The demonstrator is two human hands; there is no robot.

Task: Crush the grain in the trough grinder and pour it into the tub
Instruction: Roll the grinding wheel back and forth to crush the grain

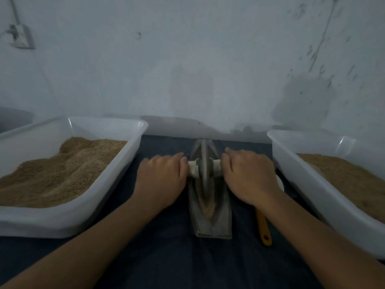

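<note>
White plastic makes up the two biggest things I see: the left tub [68,217] at nine o'clock, heaped with tan grain, and the right tub [325,203] at three o'clock, holding a lower layer of the same. Both sit on a dark blue cloth [166,259] before a pale wall [187,59].

Between them, at centre, the trough grinder [210,222] lies lengthwise, a grey boat-shaped channel pointing to twelve o'clock. Brownish crushed grain [209,207] lines its groove toward six o'clock. A thin grey wheel [204,163] stands upright in the channel, on a pale axle handle [193,168] that sticks out to both sides.

My left hand [162,176] lies over the axle's nine o'clock end, knuckles up, fingers curled down around it. My right hand [248,174] grips the three o'clock end likewise. Both are closed on the handle.

An orange tool handle [263,228] lies on the cloth at five o'clock, just beside the trough, partly under my right wrist.
</note>
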